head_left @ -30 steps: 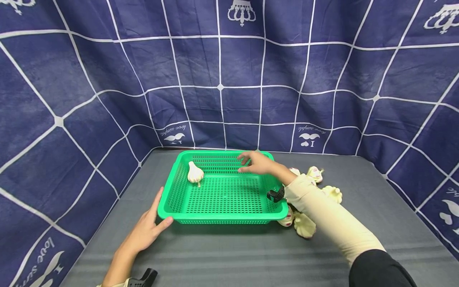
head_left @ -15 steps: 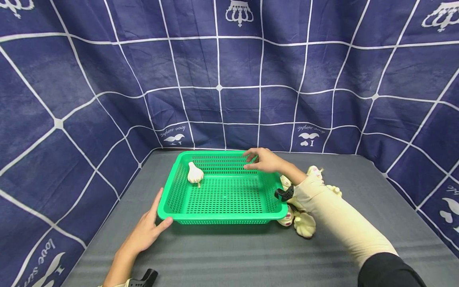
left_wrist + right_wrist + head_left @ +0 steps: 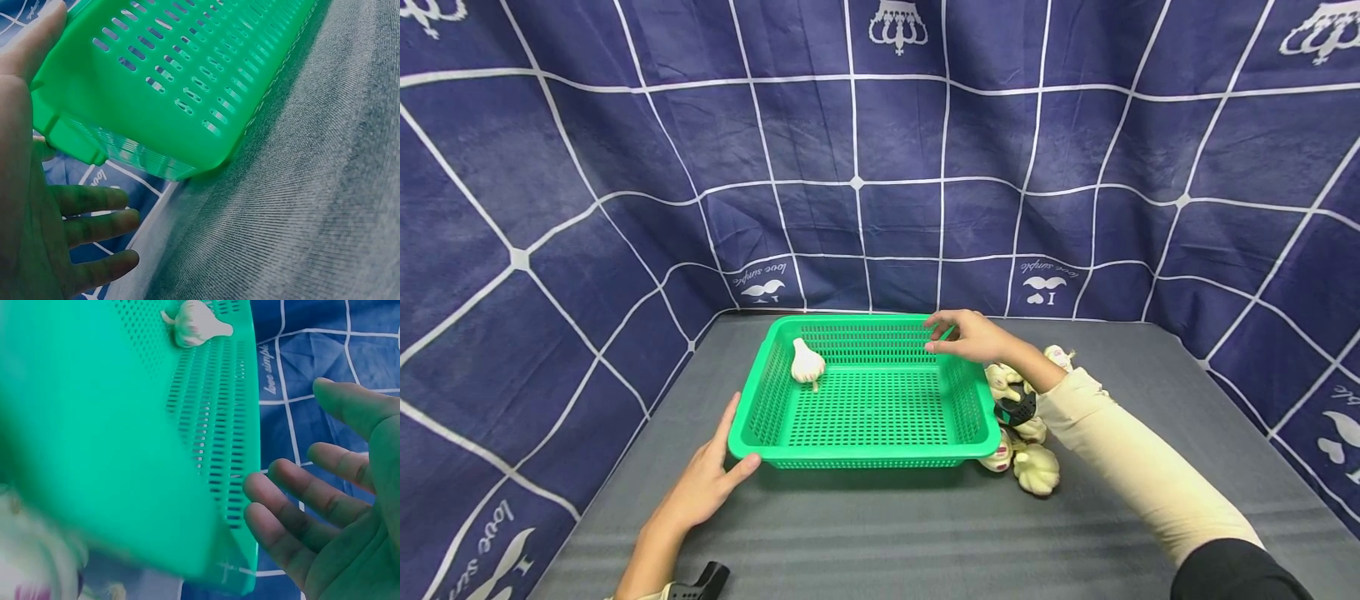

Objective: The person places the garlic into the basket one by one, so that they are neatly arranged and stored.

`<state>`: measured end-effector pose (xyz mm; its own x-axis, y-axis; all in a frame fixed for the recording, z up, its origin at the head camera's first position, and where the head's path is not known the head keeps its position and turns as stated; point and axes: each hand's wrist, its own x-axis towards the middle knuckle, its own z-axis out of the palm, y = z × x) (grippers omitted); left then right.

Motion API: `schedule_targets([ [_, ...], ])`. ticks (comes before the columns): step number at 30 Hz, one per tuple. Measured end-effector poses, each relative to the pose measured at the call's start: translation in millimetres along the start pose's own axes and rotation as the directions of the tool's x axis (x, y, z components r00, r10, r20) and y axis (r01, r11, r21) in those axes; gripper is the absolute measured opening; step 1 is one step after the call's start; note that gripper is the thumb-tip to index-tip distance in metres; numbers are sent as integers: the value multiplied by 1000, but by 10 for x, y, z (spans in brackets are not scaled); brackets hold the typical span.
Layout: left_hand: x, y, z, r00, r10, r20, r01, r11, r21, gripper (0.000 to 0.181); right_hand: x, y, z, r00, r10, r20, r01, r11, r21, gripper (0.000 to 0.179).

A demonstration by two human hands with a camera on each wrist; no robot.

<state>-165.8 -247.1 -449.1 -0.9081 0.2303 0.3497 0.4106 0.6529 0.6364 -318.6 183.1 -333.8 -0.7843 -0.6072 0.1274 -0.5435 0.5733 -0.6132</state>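
A green plastic basket (image 3: 868, 452) with slotted walls stands on the grey cloth. One white garlic bulb (image 3: 807, 364) lies in it, toward the back left corner. At the basket's front left corner is my left hand (image 3: 697, 487), thumb against the rim and fingers extended along the outside, as the left wrist view (image 3: 37, 244) also shows. My right hand (image 3: 973, 335) hovers over the back right corner, fingers loosely bent and holding nothing. More garlic bulbs (image 3: 1037, 469) lie right of the basket, some partly hidden by my right forearm and wrist camera.
A dark blue curtain (image 3: 895, 221) with white grid lines hangs behind the table and along both sides. Grey cloth (image 3: 880, 533) covers the table in front of the basket and to its right.
My right hand has moved to the right, from over the basket's inside to its back right corner, uncovering more garlic bulbs. My left hand and the basket stay put.
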Motion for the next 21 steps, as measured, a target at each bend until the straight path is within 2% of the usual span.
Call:
schedule_targets([
  [11,-4,33,-6,1000,25,-19,-25,1000,-11,92,-210,104,-51,995,-28,-100,25,999,-22,42],
  [15,-9,35,-4,1000,20,-18,-21,1000,-13,92,-307,127,-30,989,-51,-136,48,999,-25,42],
  [21,-7,44,1,1000,3,-12,-3,1000,4,91,-468,138,16,977,-88,-196,73,994,-82,42],
])
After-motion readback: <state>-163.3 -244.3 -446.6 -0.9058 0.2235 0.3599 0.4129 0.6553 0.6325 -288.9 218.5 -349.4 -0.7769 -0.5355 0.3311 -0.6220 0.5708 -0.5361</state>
